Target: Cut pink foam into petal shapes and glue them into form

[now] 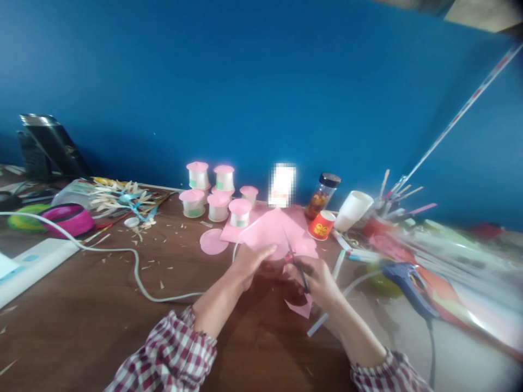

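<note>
My right hand [314,273] grips a pair of scissors [301,270]; the blades point away from me over pink paper [269,231]. My left hand [250,262] is closed at the paper's near edge, its thumb laid across the top and its other fingers mostly hidden below. Where the piece in my hand parts from the paper behind is hard to tell. Pink scraps [301,306] lie beneath my right hand. A pink paper disc [214,241] rests left of the paper. Behind it stand several white cups with pink cone tops [193,202], some stacked.
A red paper cup [321,225], a jar with a black lid [322,195] and a tilted white cup [353,210] stand right of the paper. A glue gun [408,280] lies farther right. A white cable [137,275] and a power strip [36,267] are on the left.
</note>
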A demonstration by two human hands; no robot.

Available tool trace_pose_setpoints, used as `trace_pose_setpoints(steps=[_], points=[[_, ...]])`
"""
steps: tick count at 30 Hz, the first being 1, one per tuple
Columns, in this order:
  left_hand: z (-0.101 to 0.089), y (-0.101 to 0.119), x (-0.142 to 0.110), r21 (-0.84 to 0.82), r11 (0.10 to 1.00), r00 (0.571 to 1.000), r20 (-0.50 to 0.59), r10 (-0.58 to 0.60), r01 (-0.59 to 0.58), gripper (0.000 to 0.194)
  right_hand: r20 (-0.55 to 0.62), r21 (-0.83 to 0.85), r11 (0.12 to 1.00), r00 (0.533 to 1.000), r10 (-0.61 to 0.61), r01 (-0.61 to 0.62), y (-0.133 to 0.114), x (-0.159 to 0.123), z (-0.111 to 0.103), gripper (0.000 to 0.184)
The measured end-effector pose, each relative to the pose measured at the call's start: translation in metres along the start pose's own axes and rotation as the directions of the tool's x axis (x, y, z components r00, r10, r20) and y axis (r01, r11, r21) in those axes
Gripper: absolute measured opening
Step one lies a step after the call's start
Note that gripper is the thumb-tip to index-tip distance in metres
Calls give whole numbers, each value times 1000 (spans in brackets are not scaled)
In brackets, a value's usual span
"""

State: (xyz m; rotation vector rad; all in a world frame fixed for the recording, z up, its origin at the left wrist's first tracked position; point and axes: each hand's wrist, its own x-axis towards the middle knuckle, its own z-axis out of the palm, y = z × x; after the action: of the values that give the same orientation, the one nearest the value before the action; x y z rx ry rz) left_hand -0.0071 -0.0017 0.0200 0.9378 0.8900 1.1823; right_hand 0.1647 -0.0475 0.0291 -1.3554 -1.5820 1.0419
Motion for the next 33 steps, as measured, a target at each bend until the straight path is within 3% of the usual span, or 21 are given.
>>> trace_pose_setpoints(steps=[10,33], points=[[-1,-3,-1,2,1000,999,43,-3,2,41,13,-9,1000,1000,-2,2,6,1,-1,33],[-2,-3,1,2,1000,1000,29,-6,6,46,32,24,1000,999,2,-2,2,2,-3,36]])
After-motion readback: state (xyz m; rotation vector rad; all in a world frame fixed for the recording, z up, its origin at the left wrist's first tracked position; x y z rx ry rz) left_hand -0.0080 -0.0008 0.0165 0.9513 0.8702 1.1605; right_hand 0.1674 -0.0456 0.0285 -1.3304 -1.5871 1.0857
